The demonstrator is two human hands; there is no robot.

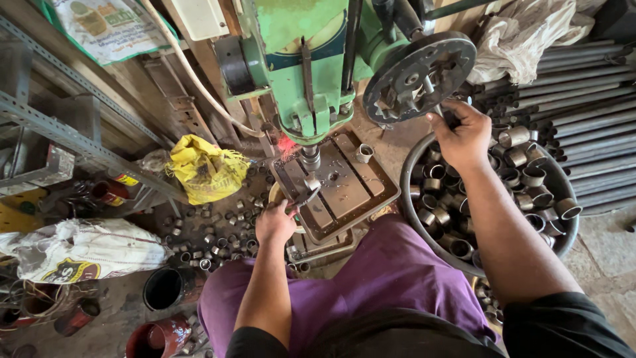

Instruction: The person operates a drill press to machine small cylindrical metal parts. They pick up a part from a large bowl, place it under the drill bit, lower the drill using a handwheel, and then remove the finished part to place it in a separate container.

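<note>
Tight squeeze at the green drill press [298, 59]

Left hand [275, 222] is closed on pliers [301, 197] that hold a short metal ring [313, 181] under the spindle, at the worktable [344, 192] edge. Right hand [464, 136] is wrapped around the feed wheel handle [434, 99], right over a basin [414, 219] crammed with rings. Loose rings litter the floor to the left by a yellow bag [205, 169], and pipes [589, 93] box in the right.

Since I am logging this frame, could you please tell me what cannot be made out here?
All in the head view:
- Left hand: its fingers and grip on the tool at the drill table are hidden by the hand's back.
- Right hand: the handle it holds is covered by the fingers.
- Basin of metal rings: the near part is hidden by the right forearm.
- Green drill press: its top is cut off by the upper edge.
</note>
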